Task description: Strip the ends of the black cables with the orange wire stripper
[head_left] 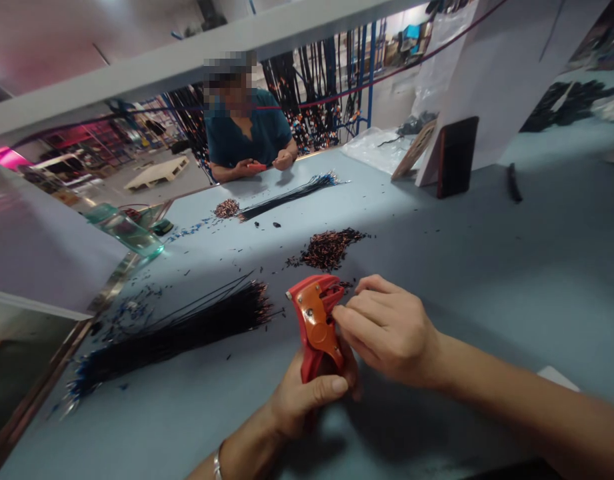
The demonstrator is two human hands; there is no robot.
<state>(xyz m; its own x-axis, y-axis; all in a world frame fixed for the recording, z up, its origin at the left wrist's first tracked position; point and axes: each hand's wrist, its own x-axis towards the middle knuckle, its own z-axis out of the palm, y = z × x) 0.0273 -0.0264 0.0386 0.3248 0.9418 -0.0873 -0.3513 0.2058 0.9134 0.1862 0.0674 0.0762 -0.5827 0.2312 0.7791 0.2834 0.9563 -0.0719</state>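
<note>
Blue table (467, 280), wooden pallet (155, 173), hanging cables (324, 73)

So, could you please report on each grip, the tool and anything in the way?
Left grip closed on tool. Right grip curled close by, contents unclear. Wires left, scraps beyond; neither seems blocking.

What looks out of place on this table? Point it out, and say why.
Loose dark bits stray around the coppery pile, and blue bits lie strewn near the table's left edge, like spillage. Some strands stick out above the black wire bundle, breaking its line. The red tool shows no visible damage.
</note>
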